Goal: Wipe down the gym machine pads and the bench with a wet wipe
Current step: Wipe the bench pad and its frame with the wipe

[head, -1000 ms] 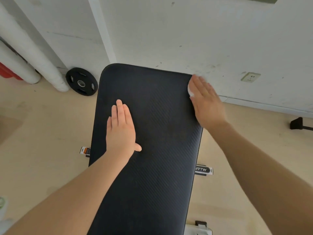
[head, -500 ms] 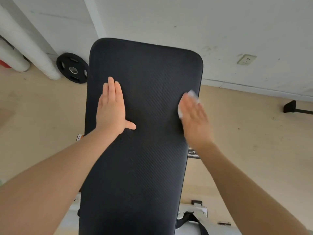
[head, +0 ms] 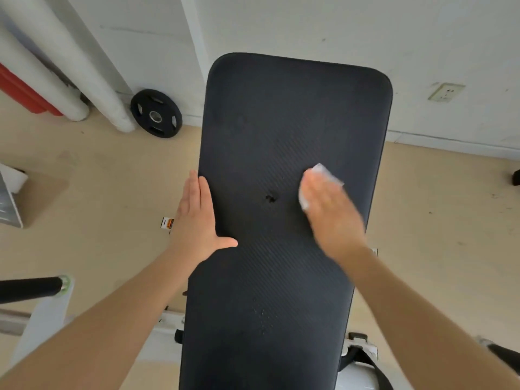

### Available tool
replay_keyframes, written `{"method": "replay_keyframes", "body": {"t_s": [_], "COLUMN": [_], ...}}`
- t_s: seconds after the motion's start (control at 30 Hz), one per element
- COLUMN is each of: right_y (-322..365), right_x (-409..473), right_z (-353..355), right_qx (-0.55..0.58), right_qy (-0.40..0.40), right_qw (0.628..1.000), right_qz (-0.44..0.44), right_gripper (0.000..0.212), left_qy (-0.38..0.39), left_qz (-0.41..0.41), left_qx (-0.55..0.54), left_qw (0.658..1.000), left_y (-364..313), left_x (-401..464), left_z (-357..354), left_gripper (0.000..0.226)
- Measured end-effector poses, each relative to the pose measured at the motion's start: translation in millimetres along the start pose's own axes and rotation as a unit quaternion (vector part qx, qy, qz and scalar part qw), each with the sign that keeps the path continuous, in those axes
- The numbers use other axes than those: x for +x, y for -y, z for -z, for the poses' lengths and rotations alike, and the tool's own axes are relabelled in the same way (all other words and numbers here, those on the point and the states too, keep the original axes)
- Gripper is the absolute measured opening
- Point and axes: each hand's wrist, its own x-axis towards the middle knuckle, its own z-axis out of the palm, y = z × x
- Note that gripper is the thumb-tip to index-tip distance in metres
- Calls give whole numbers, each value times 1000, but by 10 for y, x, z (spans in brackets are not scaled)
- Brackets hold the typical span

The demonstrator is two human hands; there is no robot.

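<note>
A long black padded bench (head: 281, 114) runs away from me toward the wall, with a small dent near its middle. My left hand (head: 197, 220) lies flat along the bench's left edge, fingers together, thumb out on the pad. My right hand (head: 329, 212) presses a white wet wipe (head: 323, 171) flat onto the right half of the pad; the wipe pokes out past the fingertips and is mostly hidden under the palm. The right hand is blurred.
A black weight plate (head: 156, 114) leans on the wall left of the bench, beside white pipes (head: 70, 60). A wall socket (head: 446, 92) sits at the right. A black bar (head: 31, 288) and white frame parts (head: 42, 319) stand at lower left. Beige floor surrounds the bench.
My right hand has slid the wipe from the bench's far right corner back toward me and inward. My left hand has shifted from the pad's middle to its left edge.
</note>
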Motion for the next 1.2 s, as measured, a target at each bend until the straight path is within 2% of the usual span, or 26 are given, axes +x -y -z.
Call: {"method": "replay_keyframes", "body": {"t_s": [0.13,0.2,0.27,0.33,0.43,0.53,0.6,0.67,0.73,0.8,0.83,0.97,1.07,1.13,1.2], "right_y": [-339,-194,87,429,728,556,302,40,-47,116,234,881,1065,979,824], "right_x": [283,362,311,126,-162,-147,64,303,492,580,573,149,-75,71,381], "right_z": [205,132,-72,-291,-365,-286,-165,-25,136,142,74,-239,-295,-143,71], "right_qx": [-33,-25,-25,-57,-46,-50,-96,-134,-105,-124,-136,-198,-204,-278,-324], "right_qy": [-21,-45,-60,-24,41,48,31,26,1,-17,-28,67,130,70,-42], "right_qw": [988,984,992,998,997,993,993,990,992,989,989,972,955,949,938], "right_qz": [-146,-170,-107,-6,44,95,67,-25,-77,-79,-50,110,173,127,119], "right_gripper": [47,48,52,58,56,56,52,49,50,47,49,64,67,58,50], "left_qy": [33,44,42,34,31,32,34,32,28,15,10,16,15,21,21], "left_qz": [-18,-32,-43,-43,-35,-26,-24,-24,-25,-34,-39,-43,-54,-56,-66], "left_qx": [-9,15,39,51,70,88,93,82,73,63,57,57,49,48,39], "left_qw": [999,998,997,997,996,995,995,996,997,997,998,997,997,997,997], "left_y": [69,141,185,180,147,131,123,123,147,173,183,215,237,258,286], "left_x": [50,63,57,48,35,24,23,33,44,48,51,54,53,61,68], "left_z": [-28,-16,-9,-14,-21,-7,-9,-28,-52,-71,-76,-78,-75,-84,-87], "left_gripper": [137,137,136,135,134,133,132,132,132,133,133,132,132,132,133]}}
